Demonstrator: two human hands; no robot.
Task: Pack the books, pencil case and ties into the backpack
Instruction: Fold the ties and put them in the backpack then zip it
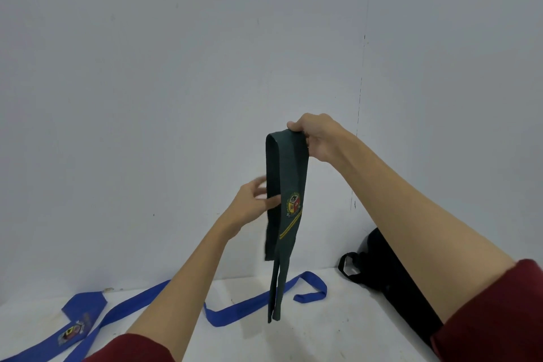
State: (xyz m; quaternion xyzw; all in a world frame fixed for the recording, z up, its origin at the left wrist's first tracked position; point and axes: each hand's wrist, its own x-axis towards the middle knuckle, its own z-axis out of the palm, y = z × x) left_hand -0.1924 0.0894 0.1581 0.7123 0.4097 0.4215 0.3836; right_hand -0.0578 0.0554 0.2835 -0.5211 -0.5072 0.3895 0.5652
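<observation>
Folding the green tie (pixel 286 185) in the air: right hand (pixel 316 138) pinches its doubled top, left hand (pixel 252 203) touches it, fingers loose. Next, probably fold smaller for the backpack (pixel 382 267).

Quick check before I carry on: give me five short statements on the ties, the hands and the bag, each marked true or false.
1. The right hand holds the folded dark green crested tie up by its fold. True.
2. The left hand lies flat on the white table. False: it is raised, its fingers at the green tie's hanging part.
3. The long blue fabric tie lies on the table. True.
4. The black backpack stands at the left, beside the blue tie's crest. False: it is at the right, behind the right forearm.
5. The green tie is already inside the backpack. False: it hangs in the air above the table.
</observation>
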